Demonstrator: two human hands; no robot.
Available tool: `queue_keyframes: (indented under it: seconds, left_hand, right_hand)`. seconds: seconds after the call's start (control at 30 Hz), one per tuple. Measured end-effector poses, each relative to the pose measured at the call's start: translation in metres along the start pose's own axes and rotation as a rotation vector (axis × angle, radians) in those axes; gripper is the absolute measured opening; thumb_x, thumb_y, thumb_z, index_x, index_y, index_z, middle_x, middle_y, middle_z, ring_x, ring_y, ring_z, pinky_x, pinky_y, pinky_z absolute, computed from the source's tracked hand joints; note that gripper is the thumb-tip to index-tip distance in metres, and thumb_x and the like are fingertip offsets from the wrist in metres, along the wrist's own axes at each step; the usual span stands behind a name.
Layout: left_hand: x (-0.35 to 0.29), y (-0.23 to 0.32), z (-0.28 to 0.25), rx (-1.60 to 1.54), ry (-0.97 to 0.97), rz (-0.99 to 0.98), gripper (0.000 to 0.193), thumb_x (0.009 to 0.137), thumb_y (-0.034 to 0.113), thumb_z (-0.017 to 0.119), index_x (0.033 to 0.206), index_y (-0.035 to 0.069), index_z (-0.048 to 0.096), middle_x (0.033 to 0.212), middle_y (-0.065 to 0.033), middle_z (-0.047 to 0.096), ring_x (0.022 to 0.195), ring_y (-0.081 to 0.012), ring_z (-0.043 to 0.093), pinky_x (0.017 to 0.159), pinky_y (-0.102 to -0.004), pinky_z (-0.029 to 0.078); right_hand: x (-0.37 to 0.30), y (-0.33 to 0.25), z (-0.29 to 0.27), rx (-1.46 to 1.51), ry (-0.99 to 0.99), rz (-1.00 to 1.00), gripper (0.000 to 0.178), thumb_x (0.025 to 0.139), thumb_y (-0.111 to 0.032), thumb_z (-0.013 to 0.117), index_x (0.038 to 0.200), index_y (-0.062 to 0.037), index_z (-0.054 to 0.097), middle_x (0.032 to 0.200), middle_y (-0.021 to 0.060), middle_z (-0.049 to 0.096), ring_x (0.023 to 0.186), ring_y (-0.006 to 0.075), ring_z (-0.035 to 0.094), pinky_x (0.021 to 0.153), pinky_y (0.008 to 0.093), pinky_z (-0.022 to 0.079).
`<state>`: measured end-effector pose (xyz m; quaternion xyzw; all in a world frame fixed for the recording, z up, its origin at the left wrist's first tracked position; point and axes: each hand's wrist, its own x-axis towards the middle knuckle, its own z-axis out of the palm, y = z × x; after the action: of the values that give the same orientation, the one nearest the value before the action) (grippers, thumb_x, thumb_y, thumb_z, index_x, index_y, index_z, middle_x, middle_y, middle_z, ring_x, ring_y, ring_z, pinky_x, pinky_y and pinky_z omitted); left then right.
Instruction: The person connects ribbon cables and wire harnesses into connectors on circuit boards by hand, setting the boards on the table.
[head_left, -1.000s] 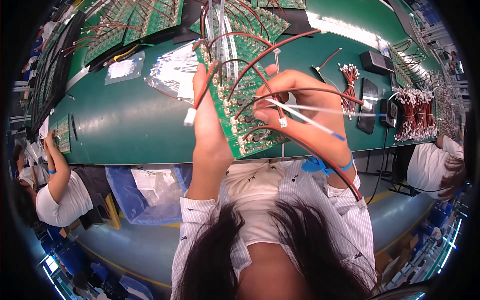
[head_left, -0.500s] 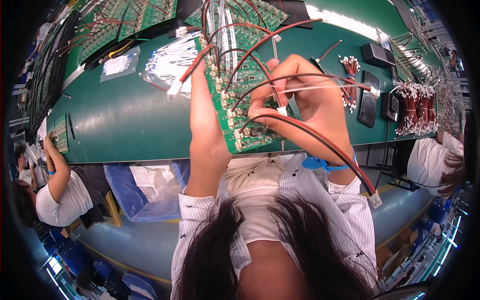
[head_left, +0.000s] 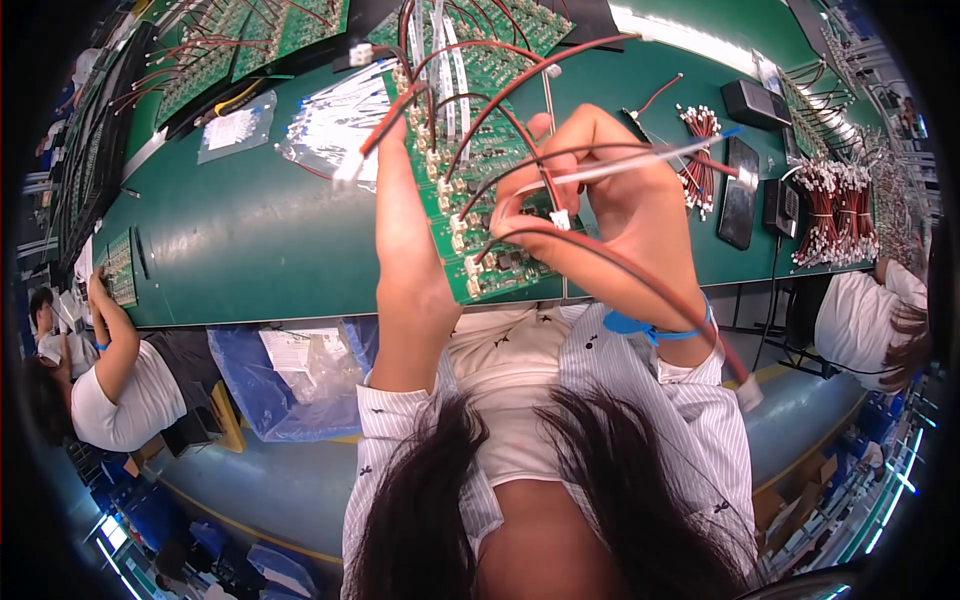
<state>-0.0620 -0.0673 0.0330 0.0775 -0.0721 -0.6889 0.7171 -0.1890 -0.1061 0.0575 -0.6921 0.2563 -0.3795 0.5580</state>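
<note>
My left hand [head_left: 400, 215] grips the left edge of a long green circuit board [head_left: 480, 172], held tilted above the table; most of its fingers are hidden behind it. Over the board's near right part, my right hand [head_left: 615, 195] is closed in a pinch on a thin white flat ribbon cable [head_left: 660, 157]. The cable's blue end sticks out to the right, and its other end is hidden by the fingers. Several red-and-black wires [head_left: 625, 265] with white plugs arch out from the board past both hands. More white ribbon cables [head_left: 462, 75] stand at its far end.
A bag of ribbon cables [head_left: 335, 120] and a smaller bag [head_left: 235, 130] lie on the green table [head_left: 250, 235]. At right are a phone [head_left: 738, 200], black boxes [head_left: 752, 106] and wire bundles [head_left: 835, 215]. More boards [head_left: 290, 40] stand behind. People sit on both sides.
The white ribbon cable in my right hand has turned and swung upward, so its blue end shows. The board has shifted slightly left with my hands.
</note>
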Motion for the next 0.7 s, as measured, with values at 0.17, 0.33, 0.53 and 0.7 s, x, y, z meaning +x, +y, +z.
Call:
queue_keyframes:
  seconds: [0.17, 0.33, 0.53, 0.7]
  left_hand:
    - [0.000, 0.000, -0.005, 0.017, 0.047, -0.025, 0.059, 0.090, 0.049, 0.024, 0.115, -0.001, 0.043, 0.106, -0.0230, 0.054, 0.089, -0.0319, 0.058, 0.077, -0.0412, 0.050]
    - [-0.001, 0.002, -0.004, 0.033, 0.097, -0.038, 0.059, 0.090, 0.049, 0.025, 0.114, -0.001, 0.044, 0.105, -0.0228, 0.054, 0.089, -0.0320, 0.058, 0.077, -0.0416, 0.050]
    - [-0.005, 0.000, -0.006, 0.050, 0.153, -0.066, 0.058, 0.090, 0.049, 0.026, 0.113, -0.001, 0.045, 0.104, -0.0226, 0.055, 0.090, -0.0322, 0.058, 0.078, -0.0422, 0.050]
    - [-0.002, 0.002, -0.009, 0.066, 0.201, -0.088, 0.058, 0.089, 0.049, 0.027, 0.113, -0.001, 0.045, 0.104, -0.0224, 0.055, 0.090, -0.0323, 0.057, 0.078, -0.0426, 0.049]
  right_hand:
    - [-0.003, 0.005, 0.002, -0.046, 0.021, 0.005, 0.018, 0.067, -0.002, 0.066, 0.076, -0.0015, 0.050, 0.073, -0.0020, 0.041, 0.058, 0.0053, 0.032, 0.050, 0.0193, 0.029]
    - [-0.008, 0.010, 0.006, -0.046, 0.064, -0.026, 0.032, 0.065, 0.007, 0.069, 0.077, -0.0035, 0.042, 0.070, 0.0022, 0.054, 0.076, 0.0100, 0.059, 0.101, 0.0372, 0.030]
    - [-0.010, 0.014, 0.011, 0.141, 0.093, -0.045, 0.025, 0.067, 0.010, 0.066, 0.083, 0.0054, 0.046, 0.077, 0.0042, 0.040, 0.084, 0.0154, 0.057, 0.079, 0.0266, 0.049]
    - [-0.011, 0.020, 0.012, 0.178, 0.099, -0.060, 0.025, 0.067, 0.011, 0.065, 0.082, 0.0054, 0.047, 0.075, 0.0039, 0.040, 0.080, 0.0146, 0.057, 0.077, 0.0259, 0.050]
